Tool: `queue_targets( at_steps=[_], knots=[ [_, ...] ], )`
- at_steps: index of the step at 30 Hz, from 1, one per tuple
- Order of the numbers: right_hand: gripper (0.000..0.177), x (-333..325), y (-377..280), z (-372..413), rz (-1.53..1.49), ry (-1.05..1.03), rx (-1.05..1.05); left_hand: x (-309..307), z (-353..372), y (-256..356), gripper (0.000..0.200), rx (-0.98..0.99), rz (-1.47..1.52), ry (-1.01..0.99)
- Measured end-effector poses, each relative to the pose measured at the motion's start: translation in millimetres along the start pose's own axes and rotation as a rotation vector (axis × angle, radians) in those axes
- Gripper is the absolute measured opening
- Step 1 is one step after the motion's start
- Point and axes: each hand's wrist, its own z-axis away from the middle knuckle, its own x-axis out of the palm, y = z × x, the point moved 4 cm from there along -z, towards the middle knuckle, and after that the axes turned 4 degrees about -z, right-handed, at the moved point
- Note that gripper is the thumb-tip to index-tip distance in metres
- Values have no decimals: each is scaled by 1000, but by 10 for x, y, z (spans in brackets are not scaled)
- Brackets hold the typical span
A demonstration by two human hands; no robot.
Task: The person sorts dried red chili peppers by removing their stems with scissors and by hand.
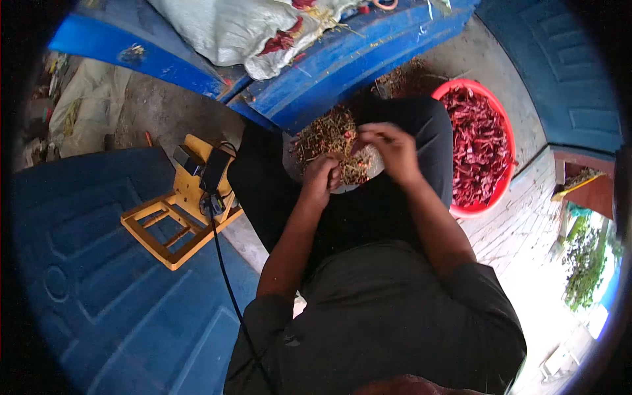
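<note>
My left hand (320, 176) is closed in a pinch over the near edge of a heap of stems and seeds (322, 137); what its fingers hold is too small to make out. Slightly blurred, my right hand (394, 148) has its fingers pinched on a dark red piece that looks like a dried chili (358, 145). The hands are close together between my knees. To the right of my leg stands a red basin (466, 213) full of dried red chilies (477, 151).
A blue table (316, 79) stands ahead, with a white sack (220, 29) on top. On the left are a yellow wooden frame (155, 240) with a dark device and cable, and a blue door panel (125, 283). Another blue door (559, 66) is at upper right.
</note>
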Motion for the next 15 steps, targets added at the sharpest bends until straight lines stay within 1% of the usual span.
queue_targets(
  at_steps=[2, 3, 4, 6, 7, 8, 9, 10, 11, 12, 13, 14, 15],
  knots=[
    [15, -623, -406, -35, 169, 282, 15, -84, -47, -63, 11, -15, -6, -59],
    [16, -995, -441, -24, 216, 396, -34, -109, -34, -68, 14, -6, -33, -53],
    [22, -1320, -538, 7, 137, 443, 51, -117, -30, -70, 14, 2, -19, -54],
    [30, -2083, -407, 81, 760, 461, -155, -103, -54, -83, 14, -27, 3, -66],
    [32, -2239, -384, 107, 805, 504, -96, -72, -64, -61, 14, -15, 21, -72],
    [35, -2352, -340, 105, 851, 546, -39, -32, -68, -41, 14, -46, -2, -56],
    [34, -2367, -145, 49, 538, 558, -40, -1, -81, -33, 14, -79, -26, -40],
    [34, -1943, -469, -77, 624, 481, -27, 2, -107, -57, 14, -72, -13, -42],
    [32, -1648, -469, -226, 375, 393, -42, -3, -127, -94, 14, -46, -18, -89],
    [29, -1343, -528, -407, 531, 283, -160, -2, -148, -82, 14, -13, -28, -136],
    [28, -907, -763, -557, 556, 188, -187, 5, -141, -40, 14, -1, -30, -134],
    [29, -560, -860, -727, 587, 121, -294, 0, -92, -23, 14, -15, -7, -113],
    [30, -250, -866, -889, 331, 75, -222, -32, -38, -5, 14, -30, 14, -92]
  ],
)
